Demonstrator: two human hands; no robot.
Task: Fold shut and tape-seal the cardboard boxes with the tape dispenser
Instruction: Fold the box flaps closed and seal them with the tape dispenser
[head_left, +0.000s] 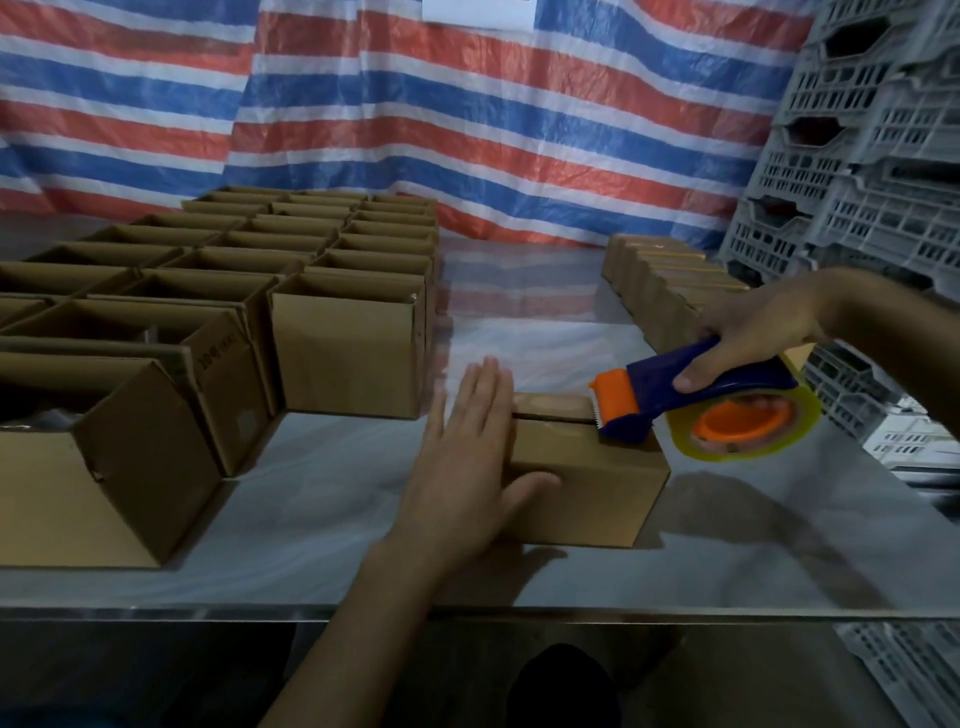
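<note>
Centrally one closed box, left hand touching; right hand grips one dispenser.

I see L hand flat, fingers straight, on left end of closed box, thumb on its front side, R hand gripping blue-orange tape dispenser, toothed end on box top seam, open boxes at left of table, striped tarp behind.
</note>
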